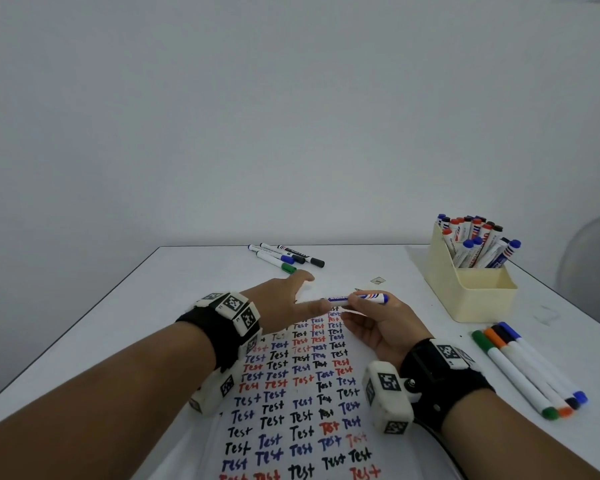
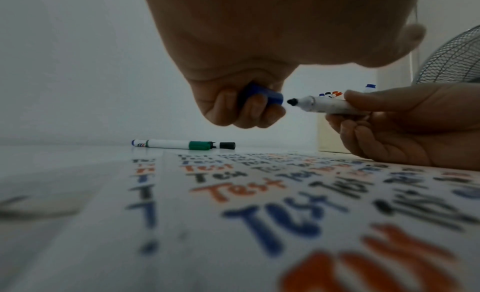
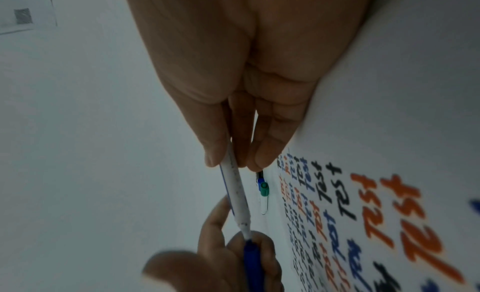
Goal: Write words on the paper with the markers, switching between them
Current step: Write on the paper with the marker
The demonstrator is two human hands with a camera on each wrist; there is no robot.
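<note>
With my left hand [image 2: 241, 103] gripping the blue cap [image 2: 262, 95] and my right [image 2: 405, 122] pinching the marker [image 2: 332, 106], I'd line them up straight before pushing.

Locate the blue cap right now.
Left wrist view: the blue cap sits pinched in the left hand, just off the tip of the marker held by the right hand.

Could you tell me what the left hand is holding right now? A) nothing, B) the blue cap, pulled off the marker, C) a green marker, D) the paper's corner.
B: in the left wrist view the left hand grips the blue cap, apart from the bare tip of the marker held by the right hand.
</note>
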